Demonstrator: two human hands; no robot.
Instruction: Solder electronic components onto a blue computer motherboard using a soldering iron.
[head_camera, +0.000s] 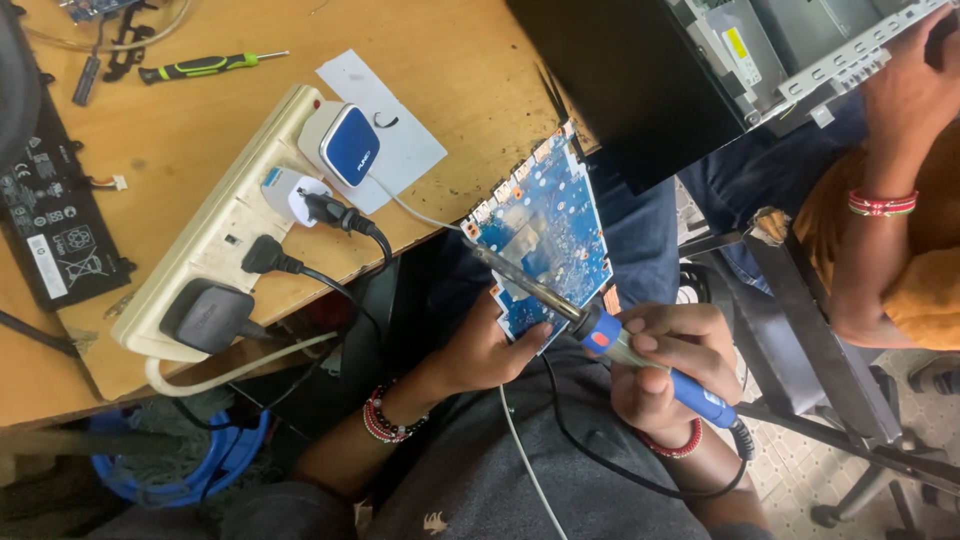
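A: What is the right hand (665, 365) doing, lower right of centre in the frame?

B: It is gripping a soldering iron (610, 335) with a blue handle, fingers (690, 325) closed around the grip. The metal shaft is slanting up and left, and its tip is lying over the blue circuit board (545, 235) near the middle of the frame.

A: And the left hand (485, 350)?

B: It is holding the lower edge of that board, thumb pressing on the face, fingers tucked behind it. The board is tilting, its upper end leaning against the edge of the wooden counter (450, 60). Both wrists are wearing beaded bracelets.

A: What is lying on the counter?

B: A cream power strip (215, 240) is running diagonally at the left of the frame, carrying 4 plugs: a white and blue adapter (345, 145), a small white plug, and 2 black ones. A green and black screwdriver (205, 66) is lying in the upper left, and a flat black battery pack (50, 215) is sitting at the left edge.

A: Anyone else?

B: Another person's arm (880, 200) is reaching in at the upper right, the hand resting on an opened metal computer chassis (790, 45).
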